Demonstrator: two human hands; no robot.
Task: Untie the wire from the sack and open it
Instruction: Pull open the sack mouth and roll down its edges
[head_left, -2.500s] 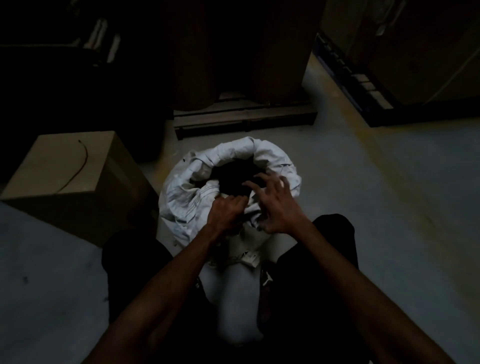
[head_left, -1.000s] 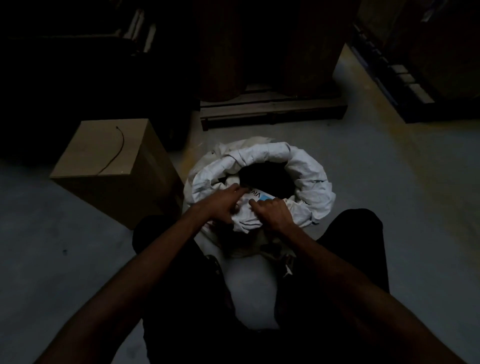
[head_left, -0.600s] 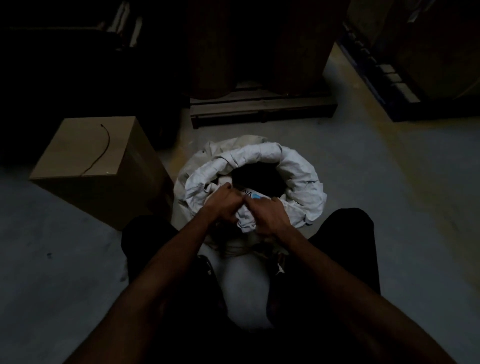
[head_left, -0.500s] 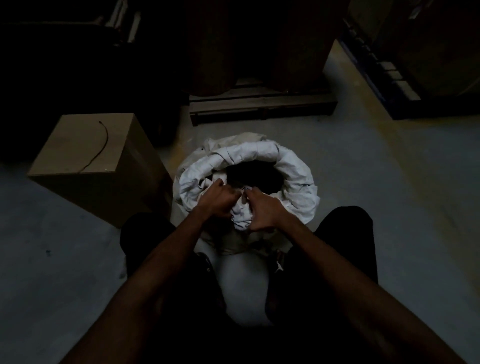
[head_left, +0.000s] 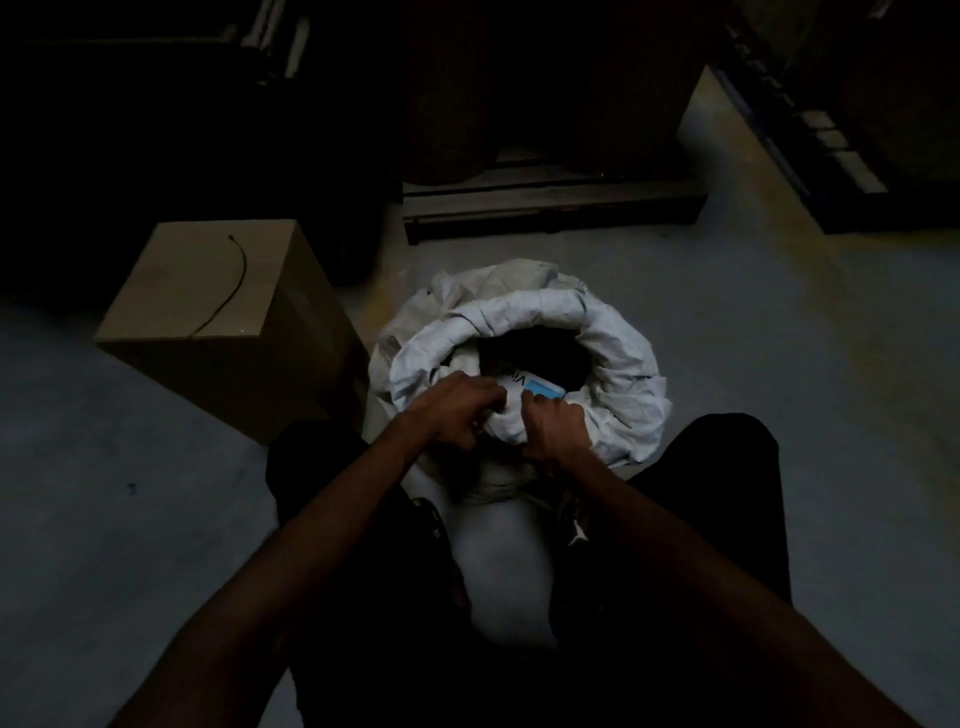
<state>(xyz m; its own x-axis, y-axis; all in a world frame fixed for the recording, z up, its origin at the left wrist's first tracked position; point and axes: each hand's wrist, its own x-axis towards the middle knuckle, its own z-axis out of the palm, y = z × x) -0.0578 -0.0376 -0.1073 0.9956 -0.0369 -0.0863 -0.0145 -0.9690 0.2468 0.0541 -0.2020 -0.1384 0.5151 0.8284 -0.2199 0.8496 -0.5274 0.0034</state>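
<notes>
Head view: the white sack stands on the floor at centre, mouth rolled open; left hand and right hand each grip its near rim, fingers curled; a wire lies on the cardboard box at 10 o'clock.

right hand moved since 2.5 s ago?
Yes. The right hand was spread open over the sack's dark mouth; now it has drawn back toward the person and grips the near rolled rim, beside the left hand.
</notes>
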